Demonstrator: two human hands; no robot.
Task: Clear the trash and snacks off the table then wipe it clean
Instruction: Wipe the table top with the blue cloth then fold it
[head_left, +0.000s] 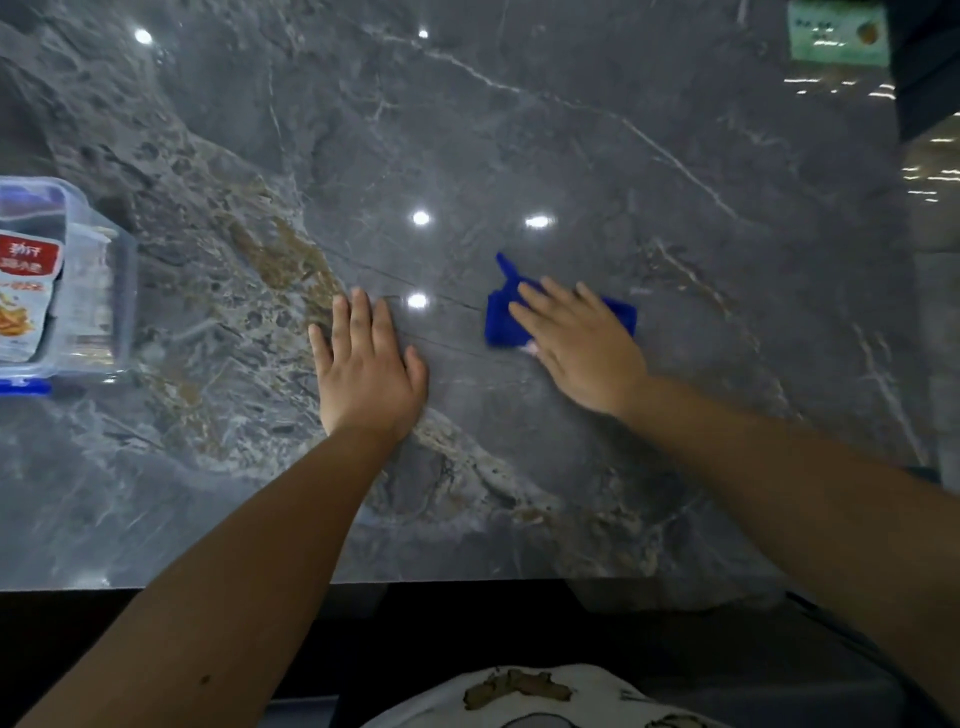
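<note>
A blue cloth (501, 317) lies flat on the grey marble table (519, 156), right of the middle. My right hand (582, 345) presses on top of it with fingers spread, covering most of it. Palm down, my left hand (366, 366) rests flat on the bare tabletop just left of the cloth, fingers together, holding nothing. At the left edge stands a clear plastic box (98, 291) with a blue clip, and snack packets (26, 291) with red and white labels sit inside it.
A green and white packet or card (836, 34) lies at the far right corner beside a dark object (924, 62). The table's near edge (467, 582) runs across the lower frame, with my white patterned shirt below it.
</note>
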